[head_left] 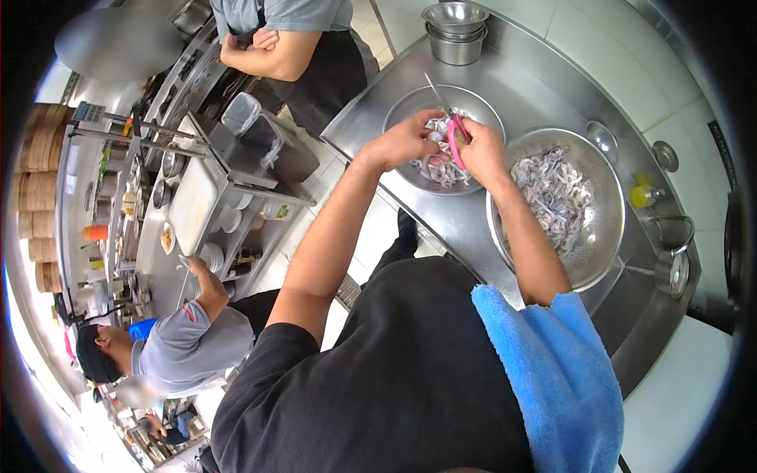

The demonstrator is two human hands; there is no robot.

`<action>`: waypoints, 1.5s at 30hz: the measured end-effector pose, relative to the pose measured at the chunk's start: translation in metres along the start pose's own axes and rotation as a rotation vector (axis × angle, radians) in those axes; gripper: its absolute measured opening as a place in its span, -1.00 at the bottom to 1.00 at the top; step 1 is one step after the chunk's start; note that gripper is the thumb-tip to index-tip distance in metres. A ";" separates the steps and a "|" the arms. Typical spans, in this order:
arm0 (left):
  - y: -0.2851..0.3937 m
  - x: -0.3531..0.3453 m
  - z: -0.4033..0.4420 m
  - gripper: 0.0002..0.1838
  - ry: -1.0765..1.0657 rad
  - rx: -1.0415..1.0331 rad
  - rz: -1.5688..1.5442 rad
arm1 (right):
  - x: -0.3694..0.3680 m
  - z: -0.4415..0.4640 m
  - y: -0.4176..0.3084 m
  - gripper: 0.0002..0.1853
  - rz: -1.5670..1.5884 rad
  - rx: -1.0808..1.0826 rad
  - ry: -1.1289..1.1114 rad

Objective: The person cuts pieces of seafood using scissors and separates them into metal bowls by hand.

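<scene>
My right hand (482, 152) is closed around the pink handles of a pair of scissors (453, 140), whose blades point up and away. Close beside it, my left hand (404, 140) pinches a whitish, squid-like piece (433, 135) between its fingers. Both hands are above a steel bowl (485, 105) that holds more pale, stringy pieces (446, 175). To the right, partly behind my right forearm, a large perforated steel colander (605, 217) is heaped with grey-white squid-like pieces (552, 193).
Stacked steel bowls (457, 49) stand at the counter's far end. A yellow-labelled bottle (646, 195) and a steel pot (672, 272) line the right side. One person with folded arms (272, 43) stands beyond the counter; another person (197, 339) works at the left bench.
</scene>
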State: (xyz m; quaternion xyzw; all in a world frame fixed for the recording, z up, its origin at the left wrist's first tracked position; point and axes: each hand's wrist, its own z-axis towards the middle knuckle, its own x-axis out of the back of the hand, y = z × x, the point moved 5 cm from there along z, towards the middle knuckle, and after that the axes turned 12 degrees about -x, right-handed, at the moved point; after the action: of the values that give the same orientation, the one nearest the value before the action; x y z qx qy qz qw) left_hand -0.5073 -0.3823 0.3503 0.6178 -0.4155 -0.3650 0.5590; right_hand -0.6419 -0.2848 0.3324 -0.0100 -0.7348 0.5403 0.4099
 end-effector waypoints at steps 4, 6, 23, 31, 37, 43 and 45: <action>-0.017 0.017 -0.007 -0.53 0.125 0.065 0.158 | 0.001 0.006 0.010 -0.73 0.031 0.053 0.006; -0.020 0.022 -0.012 -0.70 0.166 0.096 0.139 | 0.000 0.008 0.016 -0.76 0.039 0.077 0.015; -0.028 0.012 0.025 -0.78 0.170 0.011 0.171 | -0.019 -0.071 0.042 -0.42 0.566 -0.354 -0.288; 0.014 0.015 0.012 -0.86 0.100 -0.038 -0.092 | -0.054 -0.139 -0.002 -0.22 0.981 -0.261 -0.539; 0.024 0.013 -0.005 -0.87 -0.034 -0.039 -0.354 | -0.054 -0.125 -0.027 -0.22 0.969 -0.222 -0.444; 0.012 0.024 -0.024 -0.85 -0.057 -0.061 -0.459 | -0.060 -0.113 -0.035 -0.29 0.907 -0.154 -0.327; 0.012 0.027 -0.029 -0.76 -0.079 -0.076 -0.491 | -0.062 -0.115 -0.036 -0.29 0.863 -0.156 -0.322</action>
State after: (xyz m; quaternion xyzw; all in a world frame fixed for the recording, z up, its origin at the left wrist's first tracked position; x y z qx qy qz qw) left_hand -0.4717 -0.3961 0.3652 0.6641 -0.2603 -0.5290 0.4598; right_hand -0.5152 -0.2375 0.3339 -0.2613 -0.7563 0.5992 0.0263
